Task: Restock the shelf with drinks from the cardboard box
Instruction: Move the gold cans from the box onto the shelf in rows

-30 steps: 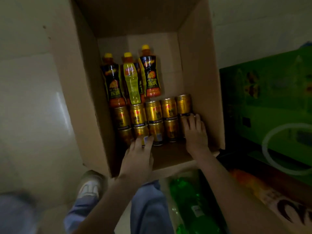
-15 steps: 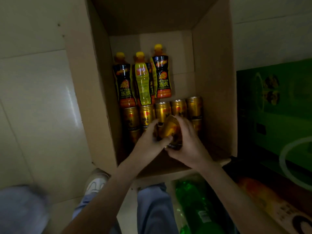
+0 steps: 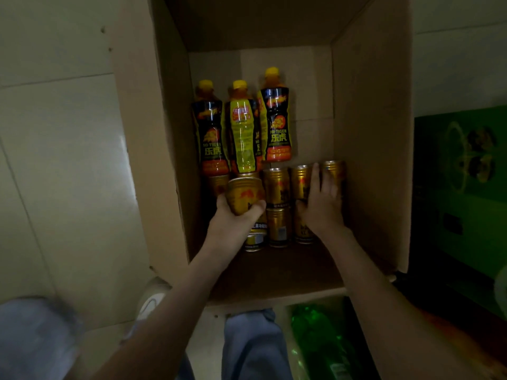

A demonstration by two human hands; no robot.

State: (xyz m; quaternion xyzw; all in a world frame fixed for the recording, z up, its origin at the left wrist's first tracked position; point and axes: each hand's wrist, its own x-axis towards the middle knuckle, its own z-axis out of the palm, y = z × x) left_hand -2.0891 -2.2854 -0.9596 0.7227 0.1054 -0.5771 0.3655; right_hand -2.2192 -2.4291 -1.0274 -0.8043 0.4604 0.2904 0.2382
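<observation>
Risk: left hand (image 3: pixel 233 223) wraps one gold can (image 3: pixel 244 196), held at 9 o'clock above the can rows (image 3: pixel 277 187) in the box (image 3: pixel 370 133); right hand (image 3: pixel 321 204) flat, fingers straight, on the rows at 3 o'clock; loose hold could drop it onto them.

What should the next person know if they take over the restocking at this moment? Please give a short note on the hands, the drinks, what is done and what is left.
Left hand: grips one gold can, raised above the rows.
Right hand: rests on the packed cans at the right side of the cardboard box, fingers fairly straight, lifting nothing.
Bottles: at the far end of the box.
Done: one can picked up.
Left: carry it to the shelf, which is not in view, then move the other cans and the bottles.
</observation>
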